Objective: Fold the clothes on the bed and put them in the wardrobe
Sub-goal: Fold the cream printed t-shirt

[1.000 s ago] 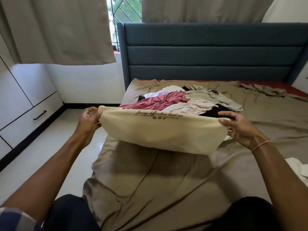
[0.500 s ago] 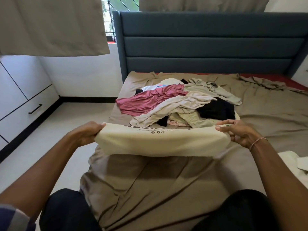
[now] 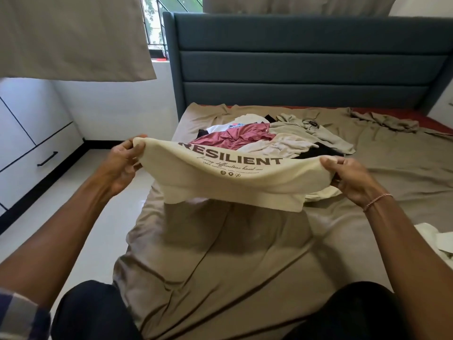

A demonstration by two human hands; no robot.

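I hold a cream T-shirt (image 3: 235,185) printed with "RESILIENT" stretched out above the bed (image 3: 220,253). My left hand (image 3: 123,163) grips its left end and my right hand (image 3: 350,177) grips its right end. The shirt is doubled over and its lower edge hangs just above the tan sheet. Behind it lies a pile of unfolded clothes (image 3: 269,141): a maroon top, beige and olive pieces, something black and a white printed shirt.
A white wardrobe with a drawer handle (image 3: 47,159) stands at the left across a strip of pale floor (image 3: 81,217). The blue headboard (image 3: 306,65) closes the far end. White cloth (image 3: 434,241) lies at the bed's right edge. My knees are at the bottom.
The shirt has been raised and turned, so the large "RESILIENT" print now faces me. Both hands kept their hold and moved up a little.
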